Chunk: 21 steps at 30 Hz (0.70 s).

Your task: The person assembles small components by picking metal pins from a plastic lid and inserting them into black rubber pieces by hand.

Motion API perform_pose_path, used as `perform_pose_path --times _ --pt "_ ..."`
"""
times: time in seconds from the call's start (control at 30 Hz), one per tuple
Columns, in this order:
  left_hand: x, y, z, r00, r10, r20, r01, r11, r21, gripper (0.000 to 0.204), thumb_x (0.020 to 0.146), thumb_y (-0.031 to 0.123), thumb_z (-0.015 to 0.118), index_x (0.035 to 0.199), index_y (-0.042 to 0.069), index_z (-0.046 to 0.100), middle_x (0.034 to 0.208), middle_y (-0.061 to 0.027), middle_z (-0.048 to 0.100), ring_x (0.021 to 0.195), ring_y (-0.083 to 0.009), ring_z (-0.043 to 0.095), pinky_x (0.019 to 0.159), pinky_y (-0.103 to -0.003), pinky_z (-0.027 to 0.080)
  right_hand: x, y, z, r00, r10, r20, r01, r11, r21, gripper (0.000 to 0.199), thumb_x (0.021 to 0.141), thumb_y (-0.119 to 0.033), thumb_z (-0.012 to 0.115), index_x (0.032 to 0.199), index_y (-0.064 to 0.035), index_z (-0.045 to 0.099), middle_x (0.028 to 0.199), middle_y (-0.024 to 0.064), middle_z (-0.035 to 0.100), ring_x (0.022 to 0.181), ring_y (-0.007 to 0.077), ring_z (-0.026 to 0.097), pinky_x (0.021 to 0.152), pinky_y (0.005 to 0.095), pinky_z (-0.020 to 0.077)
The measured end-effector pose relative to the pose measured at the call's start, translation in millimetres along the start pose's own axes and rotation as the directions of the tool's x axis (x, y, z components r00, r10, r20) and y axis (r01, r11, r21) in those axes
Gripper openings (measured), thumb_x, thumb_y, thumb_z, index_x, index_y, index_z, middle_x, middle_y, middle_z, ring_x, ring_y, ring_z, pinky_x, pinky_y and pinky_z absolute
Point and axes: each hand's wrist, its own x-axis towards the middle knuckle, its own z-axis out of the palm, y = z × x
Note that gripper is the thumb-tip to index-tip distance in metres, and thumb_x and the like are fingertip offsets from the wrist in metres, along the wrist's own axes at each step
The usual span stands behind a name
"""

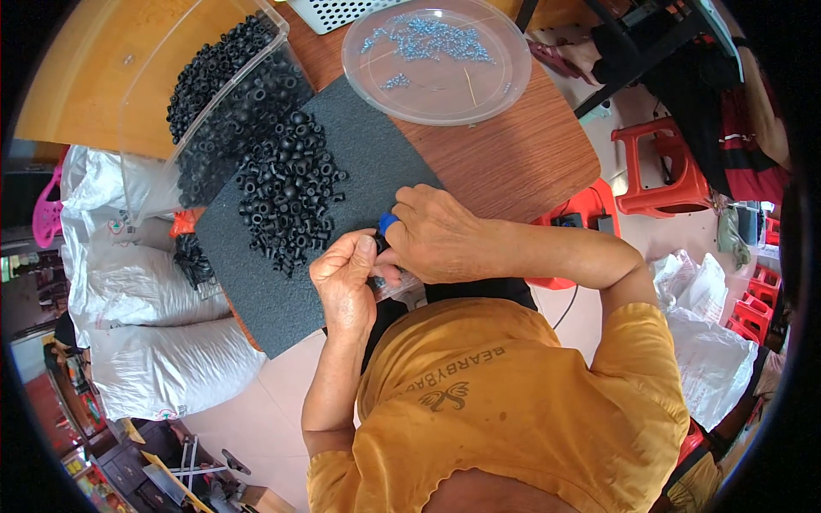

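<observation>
Close together over the near edge of a dark grey mat (pixel 376 128), my two hands meet at a small black part (pixel 381 242). My left hand (pixel 345 272) pinches it between thumb and fingers. The right hand (pixel 438 232) is closed with curled fingers against the same spot. Something blue (pixel 387 221) shows at its fingers; whether it is worn or held I cannot tell. A spread pile of small black hollow plastic caps (pixel 291 188) lies on the mat, left of and beyond my hands.
A clear plastic bin (pixel 286 51) of similar black caps tilts at the mat's far left. A round clear lid (pixel 359 77) holds small bluish metal pieces on the wooden table (pixel 547 145). White sacks (pixel 171 359) stand at left, red stools (pixel 658 171) at right; another person sits beyond.
</observation>
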Motion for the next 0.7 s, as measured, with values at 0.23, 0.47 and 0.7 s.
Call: perform_pose_path --times 0.23,0.47,0.7 --pt "2.3 -2.0 0.5 0.998 0.063 -0.027 -0.063 0.998 -0.005 0.015 0.085 0.008 0.06 0.088 -0.006 0.062 0.069 -0.011 0.062 0.046 -0.0141 0.055 0.04 -0.025 0.047 1.1 -1.5 -0.6 1.0 0.001 -0.028 -0.001 1.0 0.022 0.034 0.07 -0.026 0.067 0.055 -0.0036 0.046 0.055 0.0108 0.045 0.057 0.0239 0.044 0.05 0.0346 0.0359" --pt "3.9 3.0 -2.8 0.998 -0.015 -0.064 0.007 0.991 -0.13 0.011 0.082 0.005 0.062 0.082 -0.006 0.061 0.058 -0.0049 0.054 0.04 -0.0113 0.046 0.033 -0.025 0.039 8.1 -6.5 -0.4 0.997 0.036 -0.062 -0.03 0.996 0.087 0.036 0.069 -0.03 0.068 0.055 -0.0036 0.047 0.055 0.0104 0.046 0.058 0.0254 0.045 0.052 0.0352 0.0378" --pt "7.0 11.9 -6.7 0.992 -0.124 -0.012 0.118 0.963 -0.244 0.01 0.08 0.006 0.062 0.078 -0.004 0.06 0.054 -0.0053 0.05 0.037 -0.0126 0.042 0.031 -0.026 0.035 11.2 5.9 -4.6 0.979 0.183 -0.091 -0.145 0.935 0.324 0.016 0.07 -0.015 0.068 0.077 -0.003 0.059 0.064 0.0082 0.05 0.065 0.0276 0.049 0.055 0.0372 0.0411"
